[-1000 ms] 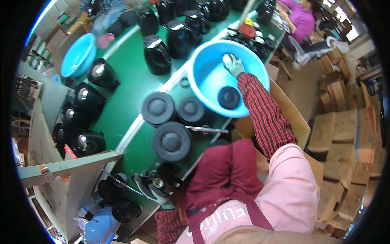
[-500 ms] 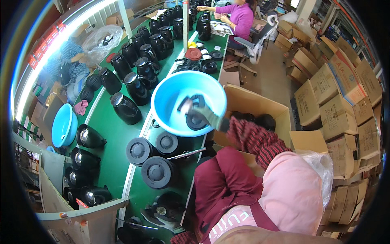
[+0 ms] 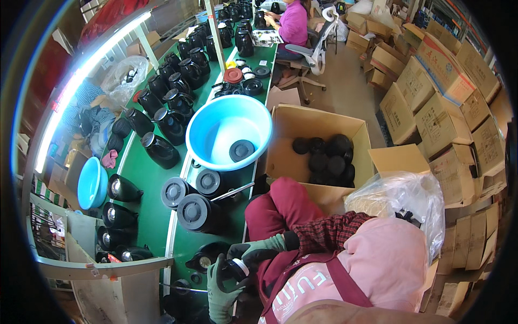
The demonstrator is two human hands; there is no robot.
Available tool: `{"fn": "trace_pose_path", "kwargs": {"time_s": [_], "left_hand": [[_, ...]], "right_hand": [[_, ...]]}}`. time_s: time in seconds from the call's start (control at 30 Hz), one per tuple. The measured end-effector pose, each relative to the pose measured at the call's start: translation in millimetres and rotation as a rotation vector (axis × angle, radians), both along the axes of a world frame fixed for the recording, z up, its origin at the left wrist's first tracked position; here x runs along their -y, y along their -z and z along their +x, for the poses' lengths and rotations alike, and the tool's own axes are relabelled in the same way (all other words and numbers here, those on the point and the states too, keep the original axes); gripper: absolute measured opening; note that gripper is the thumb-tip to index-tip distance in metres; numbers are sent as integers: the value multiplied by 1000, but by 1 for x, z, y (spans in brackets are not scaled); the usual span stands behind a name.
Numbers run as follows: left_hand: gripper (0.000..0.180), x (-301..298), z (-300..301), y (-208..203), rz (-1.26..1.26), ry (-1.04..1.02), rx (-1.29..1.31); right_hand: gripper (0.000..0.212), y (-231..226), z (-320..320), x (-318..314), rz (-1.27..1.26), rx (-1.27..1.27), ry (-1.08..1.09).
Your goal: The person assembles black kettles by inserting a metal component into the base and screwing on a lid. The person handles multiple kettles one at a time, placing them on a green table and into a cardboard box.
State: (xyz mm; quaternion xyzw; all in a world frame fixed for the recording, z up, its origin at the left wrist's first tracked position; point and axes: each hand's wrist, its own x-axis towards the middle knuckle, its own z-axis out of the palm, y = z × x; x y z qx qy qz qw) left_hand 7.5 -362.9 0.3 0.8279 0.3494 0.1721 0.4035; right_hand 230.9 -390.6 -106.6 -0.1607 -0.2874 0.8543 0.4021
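Observation:
In front of my lap, both gloved hands meet at a small black round part with a white ring (image 3: 238, 268). My right hand (image 3: 260, 250) comes in from the right with its fingers closed on the part's upper side. From below, my left hand (image 3: 221, 290) wraps its fingers round the same part. Just beyond them a black jug (image 3: 208, 257) lies on its side on the green bench, partly hidden by the gloves. Farther off, a light-blue basin (image 3: 200, 144) holds one black round lid (image 3: 242, 150).
Three large black ribbed discs (image 3: 197, 213) and a metal rod (image 3: 233, 191) lie between basin and hands. Many black jugs (image 3: 159, 150) line the left side. At right stands an open carton (image 3: 318, 116) with black round parts. A co-worker (image 3: 294, 21) sits at the far end.
My right hand has come out of the basin and back to my lap, bringing the black part with it. My left hand has left the jug and joined on that part.

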Motion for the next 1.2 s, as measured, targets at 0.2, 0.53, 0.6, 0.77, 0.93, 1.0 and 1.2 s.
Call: {"fn": "trace_pose_path", "kwargs": {"time_s": [0.2,0.53,0.6,0.77,0.93,1.0,1.2], "left_hand": [[77,-26,-26,8,32,-500,184],[89,-63,-19,28,296,-400,-536],[89,-66,-18,20,288,-328,-560],[99,-67,-16,8,368,-155,-713],[98,-64,-9,7,392,-212,-812],[95,-67,-7,5,358,-208,-783],[83,-74,1,2,306,-264,-812]], "right_hand": [[71,18,-29,-24,703,997,590],[69,40,-67,-34,882,1418,479],[69,42,-65,-34,878,1411,465],[69,46,-62,-29,946,1418,535],[69,45,-63,-26,949,1454,558],[69,45,-63,-27,953,1446,551],[72,45,-63,-27,982,1479,539]]}}
